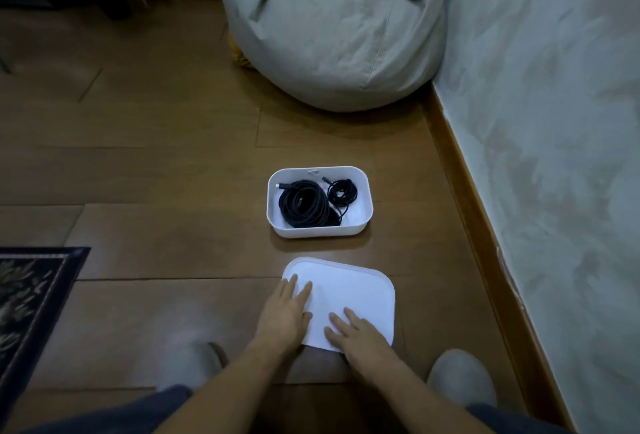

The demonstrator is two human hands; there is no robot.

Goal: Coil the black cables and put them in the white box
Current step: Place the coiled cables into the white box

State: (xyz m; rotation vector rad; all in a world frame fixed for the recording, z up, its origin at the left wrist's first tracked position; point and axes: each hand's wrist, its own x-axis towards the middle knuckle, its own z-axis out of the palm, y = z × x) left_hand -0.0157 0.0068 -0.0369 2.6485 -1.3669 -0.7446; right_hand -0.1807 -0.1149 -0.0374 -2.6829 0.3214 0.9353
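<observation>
Black cables [304, 207], coiled, are seen inside the white box [318, 231], while its lid [360, 291] is touched by flat left hand [287, 312] and right hand [356, 333], nothing gripped; springing loops could be pinched under it.

Open floor [156, 174] left; wall [554, 156], beanbag [332, 28] close.

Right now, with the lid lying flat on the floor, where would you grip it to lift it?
Probably its two side edges, one hand from each side. The white lid lies flat, thin and wide, so only its rim offers purchase; the left hand and right hand rest flat on top.
</observation>
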